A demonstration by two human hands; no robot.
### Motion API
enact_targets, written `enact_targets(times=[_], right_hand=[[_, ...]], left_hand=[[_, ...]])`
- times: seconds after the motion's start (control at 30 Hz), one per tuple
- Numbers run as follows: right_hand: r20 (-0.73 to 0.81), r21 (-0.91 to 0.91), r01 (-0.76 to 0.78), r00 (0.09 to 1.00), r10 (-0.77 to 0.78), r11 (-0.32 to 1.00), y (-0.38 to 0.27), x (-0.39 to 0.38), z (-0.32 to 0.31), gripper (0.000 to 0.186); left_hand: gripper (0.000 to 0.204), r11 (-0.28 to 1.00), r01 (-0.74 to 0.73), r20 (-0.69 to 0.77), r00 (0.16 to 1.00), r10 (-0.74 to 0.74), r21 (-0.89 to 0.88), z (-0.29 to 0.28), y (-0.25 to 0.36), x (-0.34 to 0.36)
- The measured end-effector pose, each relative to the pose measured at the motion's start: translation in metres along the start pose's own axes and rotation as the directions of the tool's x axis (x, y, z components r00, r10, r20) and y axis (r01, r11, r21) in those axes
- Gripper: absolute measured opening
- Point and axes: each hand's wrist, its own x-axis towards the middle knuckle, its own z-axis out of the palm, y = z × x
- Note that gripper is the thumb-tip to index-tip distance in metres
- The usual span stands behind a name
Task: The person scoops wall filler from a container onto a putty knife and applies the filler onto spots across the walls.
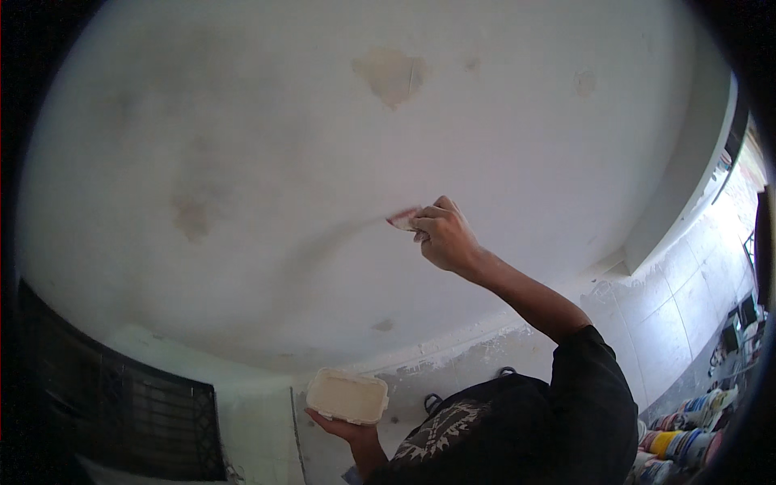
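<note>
My right hand is raised in front of the pale wall, its fingers closed around a small flat scraper. The scraper is reddish along one edge and smeared with white, and it seems to be at the wall surface. Lower down, my left hand supports a rectangular off-white plastic tub from beneath. Smooth whitish paste, like putty, lies in the tub. Most of the left fingers are hidden under it. Beige patches mark the wall above and to the left.
A dark barred window or grille is at the lower left. Pale floor tiles run along the wall's foot to the right. Several stacked colourful containers stand at the lower right. A wall ledge projects on the right.
</note>
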Motion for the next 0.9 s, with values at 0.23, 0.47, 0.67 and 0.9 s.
enact_targets(times=[0.23, 0.47, 0.67, 0.9], right_hand=[[0.11, 0.344, -0.35, 0.937, 0.333, 0.871, -0.008, 0.072, -0.091, 0.025], [-0.208, 0.924, 0.018, 0.862, 0.463, 0.381, -0.016, 0.076, -0.135, 0.024], [-0.361, 0.885, 0.088, 0.75, 0.554, 0.457, 0.034, 0.107, -0.085, 0.023], [-0.738, 0.522, -0.14, 0.421, 0.528, 0.841, 0.029, 0.056, -0.129, 0.02]], left_hand=[[0.069, 1.0, -0.011, 0.072, 0.997, 0.012, -0.01, -0.037, 0.052, 0.06], [0.069, 0.997, 0.078, 0.129, 0.988, -0.081, 0.029, -0.054, 0.064, 0.09], [0.069, 0.988, 0.145, 0.14, 0.978, -0.152, 0.059, -0.044, 0.078, 0.094], [0.07, 0.981, 0.166, 0.098, 0.98, -0.175, 0.096, -0.048, 0.083, 0.11]])
